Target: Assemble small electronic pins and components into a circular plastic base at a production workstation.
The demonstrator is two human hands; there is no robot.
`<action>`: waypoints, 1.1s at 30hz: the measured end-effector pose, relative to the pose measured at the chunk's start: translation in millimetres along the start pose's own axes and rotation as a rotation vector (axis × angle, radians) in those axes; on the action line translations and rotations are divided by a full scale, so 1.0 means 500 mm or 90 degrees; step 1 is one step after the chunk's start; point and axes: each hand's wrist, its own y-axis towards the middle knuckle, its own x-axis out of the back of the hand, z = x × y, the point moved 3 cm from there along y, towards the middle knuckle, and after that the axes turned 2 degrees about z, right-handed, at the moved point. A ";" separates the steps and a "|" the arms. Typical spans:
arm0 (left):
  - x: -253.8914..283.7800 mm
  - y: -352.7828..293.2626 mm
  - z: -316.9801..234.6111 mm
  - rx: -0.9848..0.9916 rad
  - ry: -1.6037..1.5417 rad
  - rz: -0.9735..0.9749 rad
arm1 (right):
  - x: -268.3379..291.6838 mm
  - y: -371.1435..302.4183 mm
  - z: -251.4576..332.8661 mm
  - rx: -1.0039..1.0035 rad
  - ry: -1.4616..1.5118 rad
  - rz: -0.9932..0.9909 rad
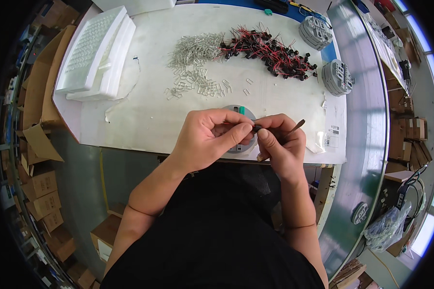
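My left hand [214, 137] and my right hand [285, 147] meet over the near edge of the table. Thumbs and forefingers of both pinch a small black part [256, 128], mostly covered by the fingertips. A thin brown tool [298, 126] also lies in my right hand, its end sticking out past the fingers; its kind is unclear. Beneath the hands sits a round grey fixture [248, 113] with a green piece [242, 110] on top, partly hidden by my left hand. Beyond them lie a heap of bent metal wire clips [197, 53] and a pile of black parts with red wires [275, 53].
White foam trays [94, 53] are stacked at the table's left. Two round grey fixtures [316, 32] [337, 77] stand at the right edge. A few loose clips [246, 91] lie nearer me. Cardboard boxes [43, 192] fill the left side; a plastic bag [388, 229] is at lower right.
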 end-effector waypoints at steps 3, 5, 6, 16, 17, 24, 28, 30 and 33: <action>-0.013 -0.011 0.007 -0.020 -0.022 -0.030 | -0.012 -0.009 -0.011 0.021 0.031 -0.019; -0.017 -0.014 0.008 -0.043 -0.020 -0.048 | -0.017 -0.013 -0.014 0.053 0.069 -0.049; -0.015 -0.014 0.010 -0.043 -0.020 -0.048 | -0.018 -0.012 -0.016 0.052 0.068 -0.049; -0.004 -0.010 0.017 0.009 0.127 -0.043 | 0.009 -0.006 0.030 0.218 -0.431 -0.026; 0.000 -0.011 0.015 0.024 0.224 -0.042 | 0.011 -0.005 0.033 0.179 -0.454 -0.025; 0.001 -0.018 0.060 -0.254 0.676 -0.132 | 0.000 -0.009 0.020 0.157 -0.710 0.027; -0.001 -0.017 0.071 -0.238 0.707 -0.128 | -0.030 -0.010 0.020 0.167 -0.907 0.070; 0.000 -0.015 0.077 -0.224 0.700 -0.123 | -0.037 -0.006 0.023 0.162 -0.961 0.086; 0.002 -0.014 0.083 -0.226 0.579 -0.143 | -0.048 -0.001 0.027 0.175 -1.016 0.124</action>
